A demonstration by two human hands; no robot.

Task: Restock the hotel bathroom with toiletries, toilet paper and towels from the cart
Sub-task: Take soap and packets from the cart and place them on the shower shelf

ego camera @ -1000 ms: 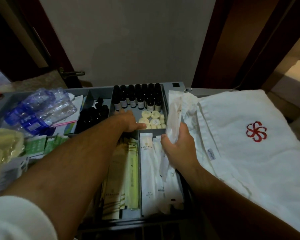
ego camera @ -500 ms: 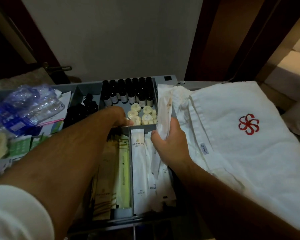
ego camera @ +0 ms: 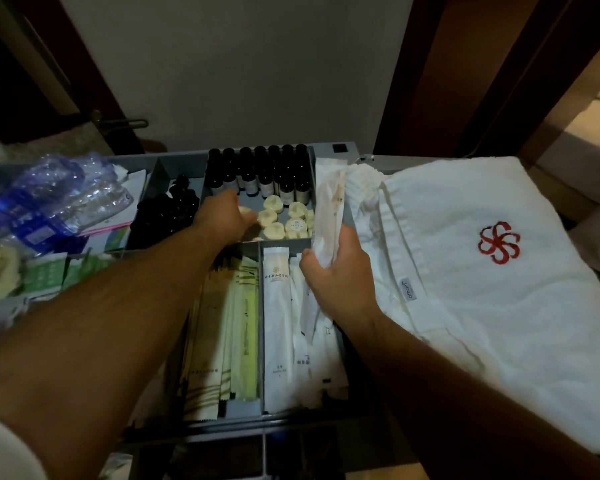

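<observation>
The folded towel (ego camera: 482,306) lies right of the grey tray (ego camera: 243,408); the right hand (ego camera: 343,275) clutches a sachet bundle (ego camera: 328,209); the left hand (ego camera: 222,220) curls over the far compartment's round soaps (ego camera: 274,230), its grasp perhaps closed, I cannot tell; pinch one soap by its rim and lift straight up.

Bottles (ego camera: 257,174) behind soaps (ego camera: 284,220) (same compartment); towel (ego camera: 482,271) right.
</observation>
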